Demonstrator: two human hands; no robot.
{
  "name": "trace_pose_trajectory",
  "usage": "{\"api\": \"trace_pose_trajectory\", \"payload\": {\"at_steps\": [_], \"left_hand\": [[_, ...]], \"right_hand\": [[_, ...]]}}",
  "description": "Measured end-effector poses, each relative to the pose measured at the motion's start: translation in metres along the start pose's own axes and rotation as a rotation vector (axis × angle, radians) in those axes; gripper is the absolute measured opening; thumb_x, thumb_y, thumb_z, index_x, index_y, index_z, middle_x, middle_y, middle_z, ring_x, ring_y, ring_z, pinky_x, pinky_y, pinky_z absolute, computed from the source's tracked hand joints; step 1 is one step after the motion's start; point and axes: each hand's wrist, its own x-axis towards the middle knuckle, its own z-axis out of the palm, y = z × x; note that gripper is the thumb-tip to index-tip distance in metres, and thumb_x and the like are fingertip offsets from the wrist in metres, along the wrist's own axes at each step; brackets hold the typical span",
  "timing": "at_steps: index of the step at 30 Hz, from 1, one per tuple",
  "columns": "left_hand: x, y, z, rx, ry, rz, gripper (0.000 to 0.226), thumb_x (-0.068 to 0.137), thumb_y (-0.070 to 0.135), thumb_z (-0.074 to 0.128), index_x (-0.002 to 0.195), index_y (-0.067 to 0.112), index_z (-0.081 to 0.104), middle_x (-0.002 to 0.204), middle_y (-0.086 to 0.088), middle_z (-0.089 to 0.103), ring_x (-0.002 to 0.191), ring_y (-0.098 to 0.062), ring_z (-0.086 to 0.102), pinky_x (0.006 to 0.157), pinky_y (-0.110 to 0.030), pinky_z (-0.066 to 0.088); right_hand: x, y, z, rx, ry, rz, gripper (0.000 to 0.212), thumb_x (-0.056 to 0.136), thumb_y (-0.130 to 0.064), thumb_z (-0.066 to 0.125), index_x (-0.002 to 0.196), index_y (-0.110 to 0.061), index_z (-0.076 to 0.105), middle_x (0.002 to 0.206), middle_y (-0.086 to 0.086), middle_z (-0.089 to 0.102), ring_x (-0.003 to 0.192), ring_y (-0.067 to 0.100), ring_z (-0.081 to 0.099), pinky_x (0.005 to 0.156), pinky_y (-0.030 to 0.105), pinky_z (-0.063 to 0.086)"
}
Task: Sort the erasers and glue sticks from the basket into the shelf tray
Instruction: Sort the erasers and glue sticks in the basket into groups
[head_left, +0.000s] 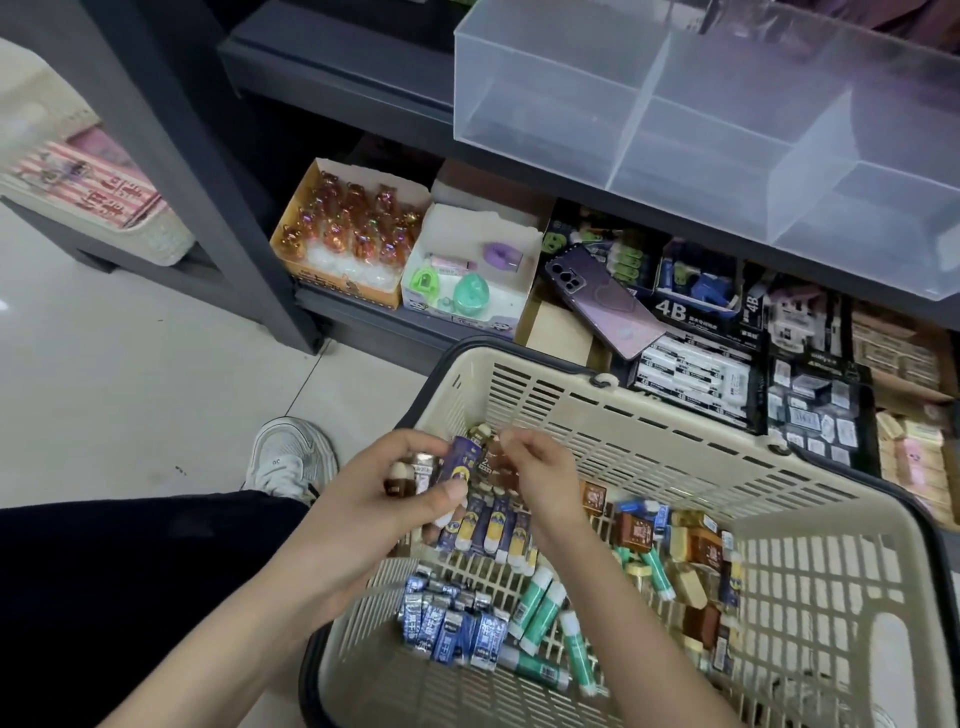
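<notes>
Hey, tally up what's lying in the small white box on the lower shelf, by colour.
Pink flat packet: 1
Purple item: 1
Bright green item: 1
Teal round item: 1
Total: 4, all in the white box.

"4B" on black eraser box (684, 315); other print illegible.

I see my left hand (410, 486) and right hand (543, 480) bare on bare forearms, a black trouser leg (130, 571) below and left of the left hand, and a white mesh sneaker (291, 457) with grey trim just left of it.
</notes>
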Motion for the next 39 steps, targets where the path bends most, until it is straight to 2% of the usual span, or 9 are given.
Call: {"api": "trace_pose_trajectory", "payload": {"at_steps": [3, 7, 11, 15, 18, 24, 29, 34, 39], "left_hand": [[-0.001, -0.006, 0.001, 0.163, 0.073, 0.064, 0.025, 0.070, 0.023, 0.082, 0.087, 0.032, 0.066, 0.082, 0.003, 0.066, 0.057, -0.009, 0.056, 0.058, -0.018, 0.043], [-0.003, -0.011, 0.003, 0.372, 0.064, 0.157, 0.030, 0.071, 0.023, 0.081, 0.088, 0.040, 0.064, 0.091, 0.025, 0.062, 0.076, -0.002, 0.057, 0.076, -0.033, 0.048], [-0.007, -0.010, 0.007, 0.379, -0.021, 0.126, 0.020, 0.082, 0.022, 0.072, 0.093, 0.036, 0.065, 0.092, 0.019, 0.067, 0.074, -0.005, 0.059, 0.065, -0.025, 0.046], [-0.009, 0.000, 0.005, -0.006, 0.042, -0.030, 0.025, 0.094, -0.003, 0.049, 0.105, 0.015, 0.061, 0.091, -0.008, 0.072, 0.068, -0.009, 0.067, 0.047, -0.017, 0.044], [-0.008, 0.005, -0.003, -0.207, 0.069, -0.044, 0.025, 0.090, -0.010, 0.048, 0.106, 0.007, 0.055, 0.089, -0.016, 0.073, 0.072, -0.021, 0.071, 0.052, -0.021, 0.052], [-0.006, 0.002, -0.005, -0.269, 0.083, -0.074, 0.029, 0.074, -0.001, 0.065, 0.101, -0.003, 0.059, 0.084, -0.018, 0.072, 0.073, -0.026, 0.071, 0.059, -0.027, 0.058], [-0.008, 0.011, -0.003, -0.316, 0.100, -0.107, 0.034, 0.063, 0.005, 0.066, 0.097, 0.004, 0.069, 0.070, -0.015, 0.062, 0.064, -0.028, 0.064, 0.041, -0.019, 0.048], [-0.004, 0.008, -0.006, -0.382, 0.058, -0.119, 0.036, 0.073, -0.017, 0.057, 0.103, -0.001, 0.067, 0.071, -0.014, 0.066, 0.067, -0.026, 0.070, 0.060, -0.029, 0.059], [-0.002, -0.001, -0.005, -0.155, 0.098, -0.036, 0.040, 0.070, -0.013, 0.067, 0.105, 0.005, 0.065, 0.073, -0.005, 0.066, 0.071, -0.028, 0.071, 0.070, -0.027, 0.057]], "right_hand": [[-0.043, -0.032, -0.013, 0.082, -0.262, -0.006, 0.027, 0.092, -0.030, 0.054, 0.097, -0.008, 0.068, 0.079, 0.005, 0.066, 0.067, 0.014, 0.059, 0.057, 0.026, 0.050], [-0.079, -0.048, -0.019, -0.114, -0.416, -0.155, 0.021, 0.080, -0.026, 0.067, 0.097, -0.014, 0.069, 0.078, 0.006, 0.066, 0.061, 0.014, 0.056, 0.053, 0.024, 0.048], [-0.080, -0.042, -0.026, -0.109, -0.374, -0.152, 0.023, 0.079, -0.022, 0.070, 0.094, -0.005, 0.067, 0.083, 0.011, 0.069, 0.063, 0.020, 0.058, 0.060, 0.030, 0.051], [-0.058, -0.022, -0.051, 0.112, -0.093, -0.018, 0.013, 0.084, -0.013, 0.065, 0.085, -0.001, 0.060, 0.080, 0.017, 0.069, 0.062, 0.020, 0.065, 0.060, 0.026, 0.056], [-0.039, 0.012, -0.059, -0.172, 0.033, 0.031, 0.014, 0.087, -0.009, 0.065, 0.089, 0.005, 0.064, 0.072, 0.015, 0.066, 0.056, 0.018, 0.062, 0.058, 0.025, 0.056], [-0.013, 0.048, -0.022, -0.619, -0.082, -0.058, 0.025, 0.092, -0.013, 0.060, 0.112, 0.001, 0.062, 0.094, 0.010, 0.069, 0.082, 0.025, 0.066, 0.080, 0.043, 0.055], [0.003, 0.055, 0.008, -0.655, -0.069, -0.031, 0.024, 0.085, -0.025, 0.069, 0.107, -0.014, 0.066, 0.103, 0.003, 0.070, 0.093, 0.021, 0.066, 0.073, 0.030, 0.051], [0.003, 0.060, 0.015, -0.936, -0.029, -0.136, 0.019, 0.089, -0.030, 0.062, 0.105, -0.024, 0.069, 0.094, -0.003, 0.071, 0.080, 0.016, 0.064, 0.055, 0.022, 0.040], [-0.031, 0.017, 0.004, -0.378, -0.129, -0.168, 0.025, 0.097, -0.028, 0.051, 0.084, -0.015, 0.069, 0.070, -0.009, 0.063, 0.059, 0.001, 0.053, 0.059, 0.020, 0.039]]}}
